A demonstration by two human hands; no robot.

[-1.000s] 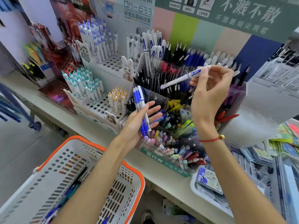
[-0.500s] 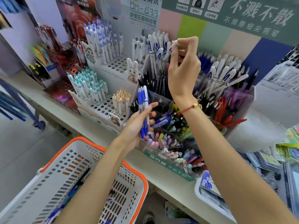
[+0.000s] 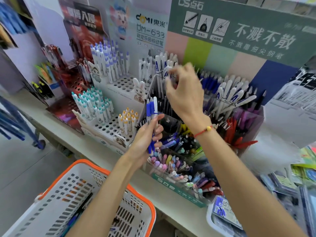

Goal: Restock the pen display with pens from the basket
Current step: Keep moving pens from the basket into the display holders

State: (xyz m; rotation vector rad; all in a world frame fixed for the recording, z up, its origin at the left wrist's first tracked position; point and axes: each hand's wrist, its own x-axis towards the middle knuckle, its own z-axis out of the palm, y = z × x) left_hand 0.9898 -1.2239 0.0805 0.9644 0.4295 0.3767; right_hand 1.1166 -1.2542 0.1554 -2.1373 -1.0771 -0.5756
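Right hand (image 3: pixel 183 93) has lifted off the slotted pen, fingers blurred, grip indeterminate; left hand (image 3: pixel 147 139) grips pens (image 3: pixel 152 113) below it; next, take one.

Even, bright indoor light is falling across the scene, casting only soft, faint shadows beneath the pen display (image 3: pixel 196 151) and along the shelf edge (image 3: pixel 89 147). No harsh glare is showing; the clear plastic compartments are giving off mild reflections. Motion blur is smearing the fingers of the right hand (image 3: pixel 183 94), while the left hand (image 3: pixel 145 139) is staying fairly sharp. The wide-angle lens is bending straight lines near the borders, and the left and right edges are appearing soft and streaked. The basket (image 3: pixel 95 170) is rendering clearly.
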